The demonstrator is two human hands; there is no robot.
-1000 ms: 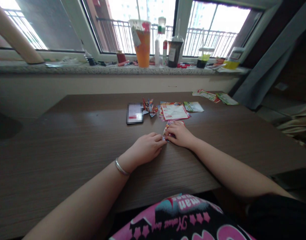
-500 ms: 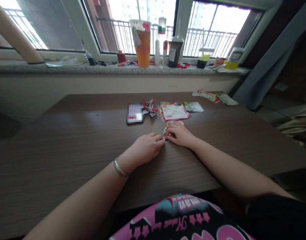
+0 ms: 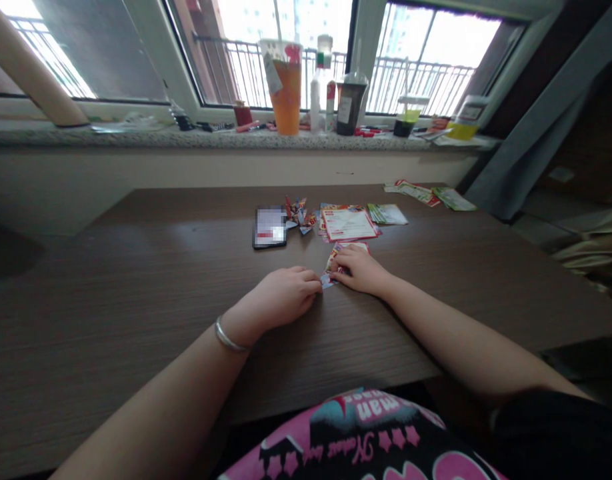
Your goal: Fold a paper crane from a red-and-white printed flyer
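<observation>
A colourful printed paper (image 3: 332,256) lies on the table in front of me, largely covered by my right hand (image 3: 360,268). That hand's fingers are curled and pressed onto it. A pale corner of the paper sticks out to the lower left. At that corner are the closed fingertips of my left hand (image 3: 292,295), which wears a silver bangle (image 3: 228,336) at the wrist. Just beyond the paper is a stack of red-bordered sheets (image 3: 350,223). To its left sits a small heap of folded or crumpled colourful paper pieces (image 3: 300,215).
A phone-like device (image 3: 270,228) with a blurred screen rests left of the paper heap. Green printed packets (image 3: 389,214) lie right of the stack, and more packets (image 3: 455,198) near the far right edge. Cups, including an orange drink (image 3: 287,93), and bottles line the windowsill (image 3: 196,139).
My left hand has shifted slightly left, and more of the paper's pale corner shows between the hands. My right hand has stayed in place on the paper.
</observation>
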